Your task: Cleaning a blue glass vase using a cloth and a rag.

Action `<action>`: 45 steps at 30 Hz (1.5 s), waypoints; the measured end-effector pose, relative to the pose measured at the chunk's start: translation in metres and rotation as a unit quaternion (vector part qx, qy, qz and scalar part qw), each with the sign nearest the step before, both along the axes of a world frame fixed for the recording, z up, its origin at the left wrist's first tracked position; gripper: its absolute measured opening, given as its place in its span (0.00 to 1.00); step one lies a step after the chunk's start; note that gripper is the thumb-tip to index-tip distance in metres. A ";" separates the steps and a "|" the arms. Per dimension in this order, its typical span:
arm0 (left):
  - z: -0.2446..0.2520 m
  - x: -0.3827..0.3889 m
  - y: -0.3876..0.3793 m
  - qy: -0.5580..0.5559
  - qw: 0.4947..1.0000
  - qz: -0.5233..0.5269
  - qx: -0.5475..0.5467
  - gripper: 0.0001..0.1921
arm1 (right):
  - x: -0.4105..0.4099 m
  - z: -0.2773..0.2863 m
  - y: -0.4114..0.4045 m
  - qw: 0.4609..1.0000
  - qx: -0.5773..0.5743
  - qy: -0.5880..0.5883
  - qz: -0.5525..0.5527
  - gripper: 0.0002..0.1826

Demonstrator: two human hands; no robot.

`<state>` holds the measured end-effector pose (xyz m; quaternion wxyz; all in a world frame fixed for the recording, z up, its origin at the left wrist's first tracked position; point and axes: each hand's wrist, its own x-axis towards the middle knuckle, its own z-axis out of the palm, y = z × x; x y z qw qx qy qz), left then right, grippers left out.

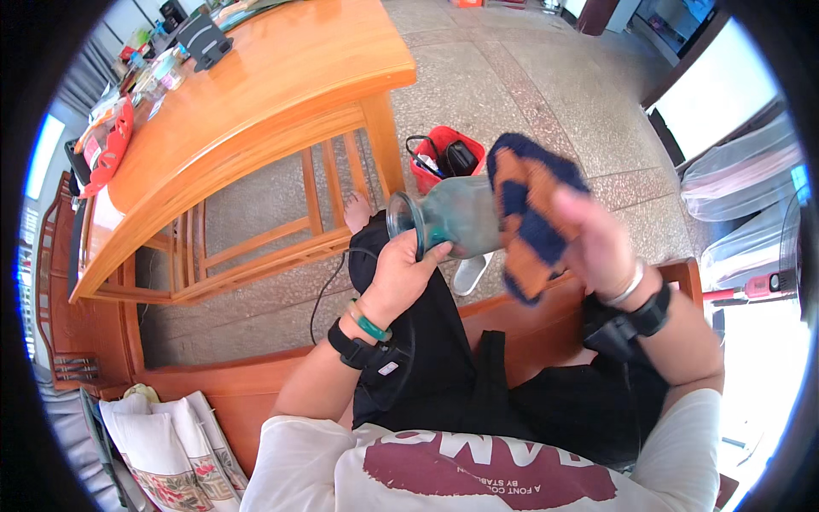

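Note:
A greenish glass vase (466, 208) lies on its side above my lap, its flared mouth to the left. My left hand (409, 269) grips it at the neck, thumb on the glass. At the base end, an orange and navy knitted cloth (534, 217) covers the glass. My right hand (592, 246) is blurred and presses against the cloth's right side, its fingers partly hidden behind it. The far end of the vase is hidden by the cloth.
A wooden table (288, 70) stands at the left, bearing a red basket (115, 150), jars and a dark grey stand (203, 41). On the floor sits a red bin (448, 137) with dark items inside. A white slipper (472, 275) lies below the vase. Folded white cushions (150, 441) rest on the bench.

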<state>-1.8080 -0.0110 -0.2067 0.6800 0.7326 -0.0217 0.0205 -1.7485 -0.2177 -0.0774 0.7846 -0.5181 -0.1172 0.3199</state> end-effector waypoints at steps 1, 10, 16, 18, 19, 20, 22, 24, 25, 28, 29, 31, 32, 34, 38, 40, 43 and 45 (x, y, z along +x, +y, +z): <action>-0.005 0.000 0.002 -0.003 1.000 0.015 0.018 0.06 | -0.006 -0.012 0.008 0.998 -0.043 -0.041 0.019 0.25; 0.007 -0.006 0.009 -0.123 0.953 0.051 0.272 0.05 | 0.002 -0.115 0.061 0.645 -0.407 -0.635 -0.127 0.15; -0.002 -0.022 0.003 -0.160 0.923 0.066 0.343 0.04 | 0.035 -0.095 0.083 0.730 -0.489 -0.476 -0.038 0.20; -0.003 -0.023 -0.003 -0.189 0.919 0.049 0.344 0.04 | 0.066 -0.125 0.080 0.769 -0.485 -0.413 0.052 0.21; -0.002 -0.023 -0.002 -0.188 0.915 0.025 0.355 0.04 | 0.075 -0.136 0.078 0.798 -0.469 -0.348 0.149 0.23; -0.002 -0.024 0.001 -0.184 0.912 0.004 0.367 0.04 | 0.070 -0.137 0.075 0.799 -0.468 -0.348 0.150 0.23; -0.007 -0.026 0.004 -0.200 0.907 0.017 0.371 0.04 | 0.046 -0.139 0.070 0.784 -0.442 -0.436 0.024 0.24; -0.008 -0.027 0.007 -0.215 0.903 0.027 0.371 0.04 | 0.019 -0.139 0.065 0.766 -0.437 -0.462 -0.092 0.20; -0.004 -0.026 0.010 -0.204 0.907 0.031 0.368 0.04 | 0.002 -0.135 0.063 0.780 -0.371 -0.488 -0.127 0.18; -0.006 -0.025 0.011 -0.197 0.915 0.035 0.349 0.06 | -0.035 -0.122 0.054 0.730 -0.306 -0.587 -0.168 0.17; -0.006 -0.027 0.010 -0.205 0.915 0.031 0.346 0.06 | -0.035 -0.127 0.053 0.733 -0.312 -0.580 -0.171 0.17; -0.005 -0.028 0.011 -0.211 0.915 0.027 0.341 0.06 | -0.030 -0.131 0.051 0.737 -0.321 -0.572 -0.163 0.16; -0.004 -0.029 0.013 -0.198 0.914 0.029 0.353 0.06 | -0.022 -0.130 0.054 0.743 -0.324 -0.566 -0.152 0.16; -0.004 -0.033 0.017 -0.186 0.911 0.028 0.367 0.06 | -0.002 -0.128 0.067 0.748 -0.334 -0.560 -0.123 0.16; -0.003 -0.034 0.015 -0.216 0.903 0.023 0.371 0.06 | 0.060 -0.144 0.086 0.765 -0.368 -0.515 0.119 0.17; -0.004 -0.037 0.021 -0.211 0.904 0.011 0.372 0.05 | 0.064 -0.102 0.107 0.812 -0.368 -0.365 0.268 0.18; -0.001 -0.033 0.015 -0.220 0.902 0.010 0.372 0.05 | 0.081 -0.129 0.110 0.766 -0.376 -0.445 0.272 0.19; -0.002 -0.036 0.019 -0.210 0.900 0.025 0.381 0.05 | 0.053 -0.101 0.113 0.715 -0.510 -0.437 0.192 0.21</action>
